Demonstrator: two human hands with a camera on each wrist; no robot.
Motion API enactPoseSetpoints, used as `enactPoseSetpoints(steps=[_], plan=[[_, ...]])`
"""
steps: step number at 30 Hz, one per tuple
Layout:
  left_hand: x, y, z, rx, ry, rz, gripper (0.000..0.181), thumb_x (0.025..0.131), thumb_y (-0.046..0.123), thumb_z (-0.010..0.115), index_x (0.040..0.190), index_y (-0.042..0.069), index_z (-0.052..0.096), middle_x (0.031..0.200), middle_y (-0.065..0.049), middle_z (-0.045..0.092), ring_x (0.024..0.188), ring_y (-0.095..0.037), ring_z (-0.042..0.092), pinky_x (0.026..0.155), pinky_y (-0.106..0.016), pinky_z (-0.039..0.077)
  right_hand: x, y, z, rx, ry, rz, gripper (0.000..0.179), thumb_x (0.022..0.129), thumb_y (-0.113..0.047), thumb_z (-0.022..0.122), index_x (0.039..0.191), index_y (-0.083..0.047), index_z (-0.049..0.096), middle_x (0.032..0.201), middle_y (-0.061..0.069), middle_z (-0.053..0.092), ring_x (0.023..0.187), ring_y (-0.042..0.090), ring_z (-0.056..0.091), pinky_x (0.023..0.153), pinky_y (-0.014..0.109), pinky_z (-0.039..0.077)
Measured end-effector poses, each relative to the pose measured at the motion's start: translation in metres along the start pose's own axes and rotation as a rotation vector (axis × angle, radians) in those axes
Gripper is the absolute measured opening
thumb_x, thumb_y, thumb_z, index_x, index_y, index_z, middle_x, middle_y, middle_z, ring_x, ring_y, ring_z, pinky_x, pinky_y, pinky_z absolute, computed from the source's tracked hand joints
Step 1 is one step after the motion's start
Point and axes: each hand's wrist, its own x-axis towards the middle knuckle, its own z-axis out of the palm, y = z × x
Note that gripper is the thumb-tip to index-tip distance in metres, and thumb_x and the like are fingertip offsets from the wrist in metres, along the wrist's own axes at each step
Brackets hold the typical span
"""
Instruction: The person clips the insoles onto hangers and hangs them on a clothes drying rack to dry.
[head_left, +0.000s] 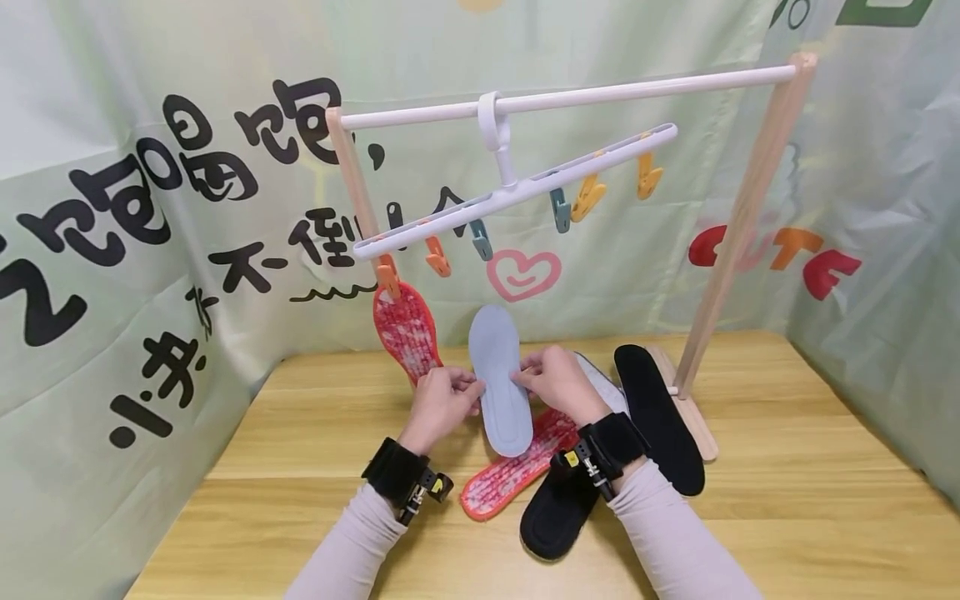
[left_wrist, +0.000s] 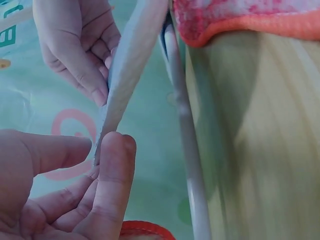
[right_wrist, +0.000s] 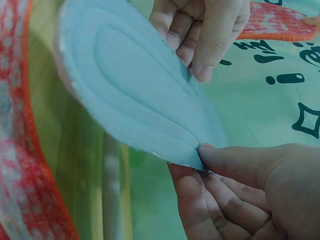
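Note:
A light grey insole is held upright above the table between both hands. My left hand pinches its left edge, thumb towards me. On the opposite edge my right hand grips it between thumb and fingers; the right wrist view shows that pinch of the right hand closely. A red patterned insole hangs from an orange clip at the left end of the white clip hanger, just behind my left hand. Other clips, orange, blue and yellow, dangle with nothing in them.
Under and beside my right arm lie another red insole, a black insole, a grey insole partly hidden, and a black insole against the rack's foot. The white rod spans wooden posts above the table.

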Motion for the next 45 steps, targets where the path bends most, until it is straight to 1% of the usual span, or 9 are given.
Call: enactPoseSetpoints(steps=[3,7,13,19,26,31,38,42,45], plan=[[0.001,0.003,-0.001,-0.025,0.01,0.015,0.014,0.099,0.012,0.076,0.105,0.0,0.08,0.087,-0.012,0.081,0.067,-0.021,0.078,0.061,-0.026,0.062,-0.001,-0.002,-0.003,0.022,0.01,-0.008,0.018,0.101,-0.02,0.077,0.107,-0.003,0.081,0.089,0.01,0.08,0.083,0.032,0.079,0.067,0.028,0.06],[0.002,0.007,-0.003,-0.064,0.021,0.041,0.013,0.099,0.01,0.075,0.103,-0.002,0.079,0.092,-0.015,0.081,0.073,-0.029,0.08,0.064,-0.027,0.064,-0.002,-0.005,-0.008,0.013,0.038,-0.054,0.018,0.1,-0.02,0.078,0.106,-0.002,0.079,0.084,0.009,0.079,0.077,0.025,0.076,0.068,0.029,0.061],[0.001,0.011,-0.005,-0.086,0.024,0.059,0.012,0.1,0.01,0.075,0.103,-0.002,0.078,0.093,-0.016,0.081,0.079,-0.036,0.081,0.066,-0.028,0.065,-0.003,-0.009,-0.013,0.015,0.033,-0.066,0.018,0.1,-0.02,0.078,0.108,-0.004,0.079,0.085,0.007,0.079,0.08,0.023,0.076,0.073,0.031,0.064],[0.0,0.013,-0.009,-0.072,0.021,0.083,0.013,0.1,0.01,0.075,0.106,-0.001,0.077,0.093,-0.015,0.082,0.076,-0.033,0.081,0.066,-0.028,0.065,-0.006,-0.015,-0.017,-0.004,0.024,-0.094,0.015,0.1,-0.019,0.078,0.104,-0.005,0.079,0.087,0.007,0.081,0.084,0.025,0.078,0.074,0.031,0.063],[-0.001,0.017,-0.017,-0.088,0.053,0.075,0.011,0.101,0.013,0.076,0.104,0.003,0.076,0.091,-0.013,0.08,0.072,-0.022,0.078,0.067,-0.032,0.066,-0.009,-0.024,-0.018,-0.018,-0.023,-0.158,0.013,0.1,-0.018,0.078,0.096,-0.006,0.075,0.089,0.007,0.081,0.084,0.023,0.078,0.075,0.031,0.063],[-0.001,0.022,-0.022,-0.152,0.048,0.09,0.015,0.101,0.011,0.075,0.11,-0.001,0.076,0.091,-0.017,0.078,0.08,-0.035,0.078,0.068,-0.03,0.066,-0.013,-0.027,-0.021,-0.017,-0.042,-0.163,0.012,0.099,-0.017,0.079,0.096,-0.007,0.074,0.09,0.008,0.081,0.084,0.025,0.077,0.074,0.032,0.063],[0.0,0.026,-0.025,-0.2,0.094,0.089,0.012,0.1,0.006,0.075,0.105,-0.004,0.073,0.094,-0.022,0.077,0.084,-0.04,0.078,0.069,-0.029,0.066,-0.014,-0.028,-0.024,-0.025,-0.037,-0.199,0.012,0.1,-0.016,0.078,0.099,-0.005,0.075,0.093,0.009,0.081,0.083,0.019,0.076,0.074,0.03,0.061],[-0.001,0.029,-0.027,-0.212,0.102,0.078,0.011,0.1,0.006,0.075,0.105,-0.004,0.072,0.095,-0.022,0.076,0.082,-0.035,0.078,0.07,-0.029,0.066,-0.015,-0.029,-0.026,-0.046,-0.031,-0.211,0.012,0.099,-0.017,0.079,0.098,-0.006,0.074,0.093,0.009,0.081,0.082,0.016,0.075,0.073,0.03,0.059],[-0.002,0.03,-0.029,-0.212,0.11,0.08,0.012,0.101,0.007,0.074,0.107,-0.003,0.072,0.096,-0.022,0.077,0.079,-0.025,0.077,0.071,-0.029,0.066,-0.015,-0.029,-0.026,-0.054,-0.026,-0.214,0.013,0.098,-0.017,0.08,0.098,-0.005,0.074,0.093,0.009,0.081,0.082,0.016,0.074,0.073,0.03,0.059]])
